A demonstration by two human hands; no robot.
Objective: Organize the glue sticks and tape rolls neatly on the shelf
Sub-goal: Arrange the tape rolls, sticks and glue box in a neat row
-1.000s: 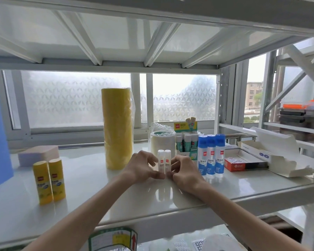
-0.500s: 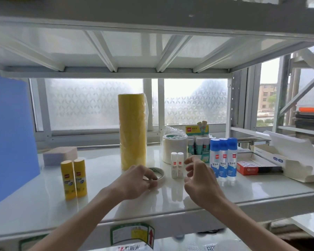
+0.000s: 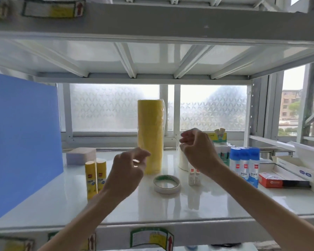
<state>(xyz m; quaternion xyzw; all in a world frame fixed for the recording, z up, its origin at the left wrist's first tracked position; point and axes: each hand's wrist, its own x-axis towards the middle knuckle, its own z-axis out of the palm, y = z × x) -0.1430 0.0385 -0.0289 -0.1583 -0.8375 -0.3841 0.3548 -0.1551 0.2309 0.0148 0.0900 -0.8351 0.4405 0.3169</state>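
Note:
Two small white glue sticks point(image 3: 194, 176) stand side by side on the white shelf point(image 3: 188, 211), partly behind my right hand point(image 3: 198, 151). A flat white tape roll point(image 3: 166, 183) lies left of them. A tall yellow stack of tape rolls point(image 3: 150, 136) stands behind it. Two yellow glue sticks point(image 3: 94, 175) stand at the left, three blue-capped glue bottles point(image 3: 244, 164) at the right. My left hand point(image 3: 127, 171) hovers above the shelf, fingers loosely curled, holding nothing. My right hand is raised, also with nothing in it. A white tape roll point(image 3: 182, 161) is mostly hidden behind it.
A blue board point(image 3: 24, 138) leans at the left. A lilac block point(image 3: 80, 155) sits behind the yellow sticks. An open white carton point(image 3: 297, 171) and a red box point(image 3: 270, 181) lie at the right. A green-capped glue pack point(image 3: 219, 140) stands at the back. The upper shelf beam point(image 3: 152, 24) is close overhead.
Both hands let go of the two small white glue sticks and rose off the shelf. The flat tape roll is now uncovered. The camera tilted upward.

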